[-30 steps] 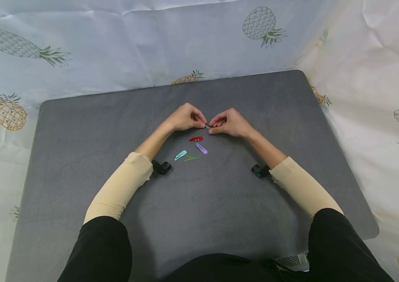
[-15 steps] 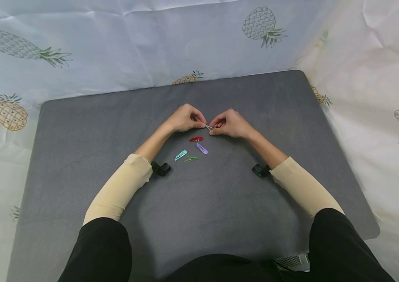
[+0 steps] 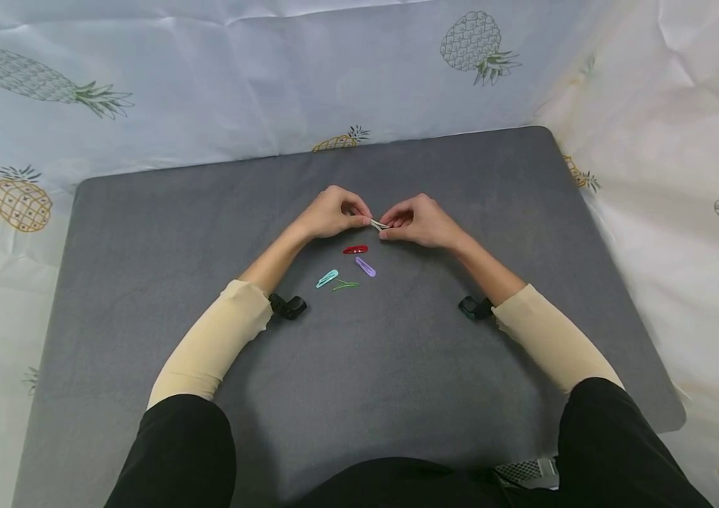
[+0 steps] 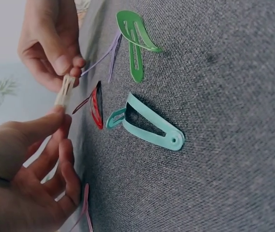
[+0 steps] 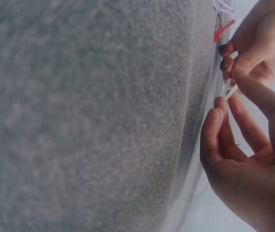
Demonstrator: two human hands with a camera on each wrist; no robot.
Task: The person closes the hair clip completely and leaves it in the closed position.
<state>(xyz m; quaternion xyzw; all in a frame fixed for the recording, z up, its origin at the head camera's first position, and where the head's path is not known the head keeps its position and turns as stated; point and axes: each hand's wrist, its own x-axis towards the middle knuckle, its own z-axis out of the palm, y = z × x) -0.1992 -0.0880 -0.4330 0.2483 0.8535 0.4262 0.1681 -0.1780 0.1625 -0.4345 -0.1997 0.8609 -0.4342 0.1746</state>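
A cream-white snap hair clip (image 4: 66, 92) is held in the air between both hands, its arms spread apart. My left hand (image 3: 331, 212) pinches one end of it between thumb and fingers. At the other end, my right hand (image 3: 421, 222) pinches it with thumb and fingertips. Closer to me on the table lie a red hair clip (image 3: 355, 250), a purple one, a teal hair clip (image 4: 152, 130) and a green hair clip (image 4: 136, 43). The teal and green clips are bent open. Beneath my left hand, part of a pink hair clip (image 4: 85, 210) shows in the left wrist view.
A grey cloth-covered table (image 3: 372, 367) spreads under both arms. White curtains with pineapple prints (image 3: 238, 85) hang along its far and right edges. A black wrist camera (image 3: 288, 307) sits at the left wrist, another at the right.
The cream-white clip shows a little more between the fingertips, and the right hand has shifted slightly. The clips on the table stay as they were.
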